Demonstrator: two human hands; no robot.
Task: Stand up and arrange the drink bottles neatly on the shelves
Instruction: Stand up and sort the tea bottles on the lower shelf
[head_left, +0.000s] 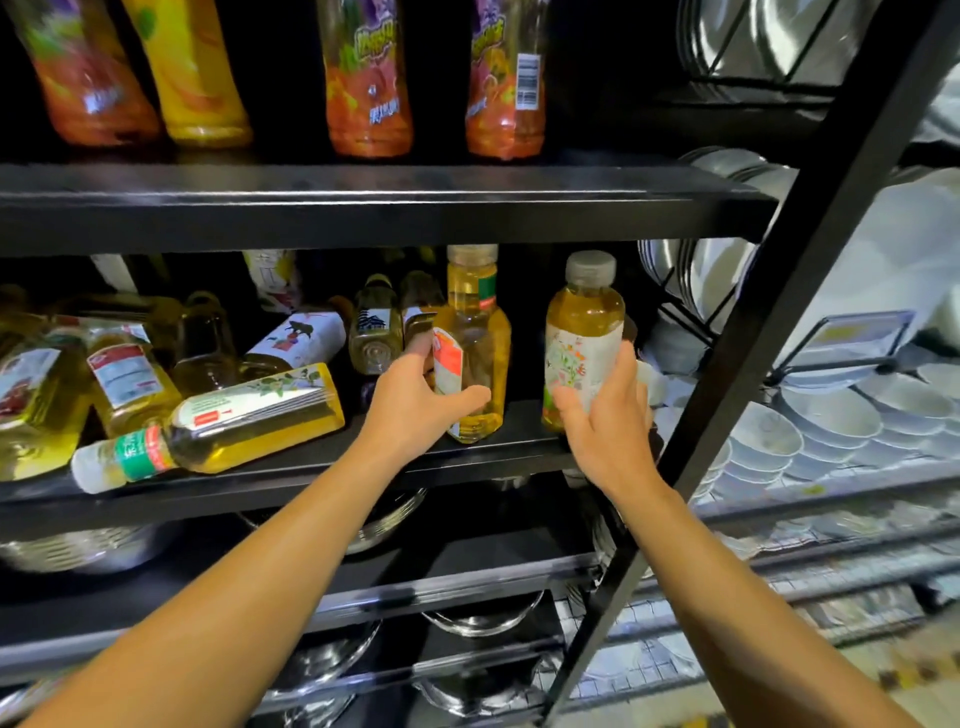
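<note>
Shelving: black metal rack, the middle shelf (291, 470) crowded with yellow drinks, dim back there.
Upright pair: square bottle (475, 343) and floral-label bottle (582, 343) stand near the shelf's right end, slightly apart.
Left hand (415, 405): wrapped around the square bottle's lower body, thumb in front.
Right hand (608, 415): gripping the floral-label bottle from its right side.
Fallen bottles: one long bottle (218, 426) lies flat at the front edge, more tumbled behind.
Upper shelf (363, 202): orange juice bottles (369, 83) standing.
Right of the rack: stacked white bowls (810, 431) on wire shelving.
</note>
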